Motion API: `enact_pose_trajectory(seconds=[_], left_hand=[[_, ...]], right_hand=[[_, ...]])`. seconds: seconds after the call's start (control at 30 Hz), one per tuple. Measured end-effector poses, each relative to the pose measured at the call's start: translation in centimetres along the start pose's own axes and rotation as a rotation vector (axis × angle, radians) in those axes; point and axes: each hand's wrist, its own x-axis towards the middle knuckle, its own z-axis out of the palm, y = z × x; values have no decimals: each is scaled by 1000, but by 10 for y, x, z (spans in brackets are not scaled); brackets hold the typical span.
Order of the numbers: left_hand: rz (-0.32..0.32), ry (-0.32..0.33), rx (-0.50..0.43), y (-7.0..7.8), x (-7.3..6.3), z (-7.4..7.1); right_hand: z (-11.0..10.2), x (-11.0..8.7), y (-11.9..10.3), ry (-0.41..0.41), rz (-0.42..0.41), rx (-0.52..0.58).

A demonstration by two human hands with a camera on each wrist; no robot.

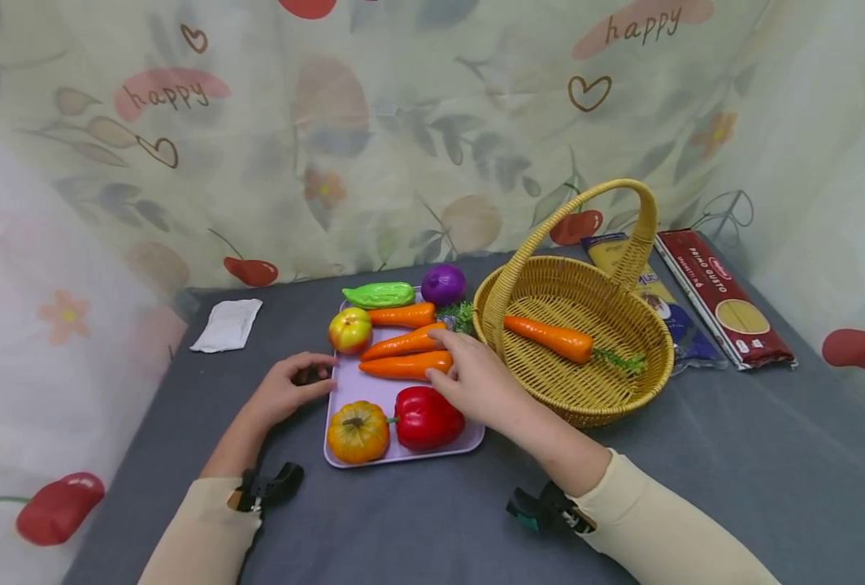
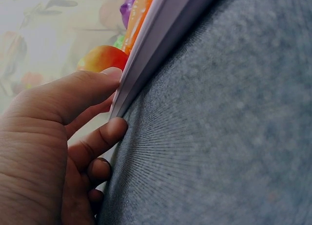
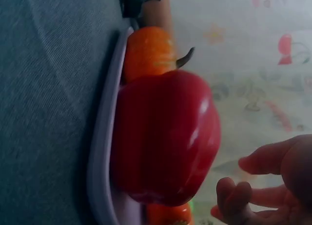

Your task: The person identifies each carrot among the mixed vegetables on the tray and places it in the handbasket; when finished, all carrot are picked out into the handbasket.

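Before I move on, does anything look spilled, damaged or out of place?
Nothing stands out. I see no spill or damage: the basket stands upright with one carrot lying in it, and the red pepper and pumpkin rest within the tray, which looks flat on the table.
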Motion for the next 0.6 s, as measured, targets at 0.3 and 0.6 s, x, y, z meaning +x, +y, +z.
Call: enact_pose_trajectory(seconds=[0.3, 0.6], left_hand=[[13, -4, 2, 1, 1, -1], [6, -14, -16, 19, -4, -2]], right_hand=[[12, 9, 14, -70, 96, -173], [18, 8, 17, -112, 166, -266]])
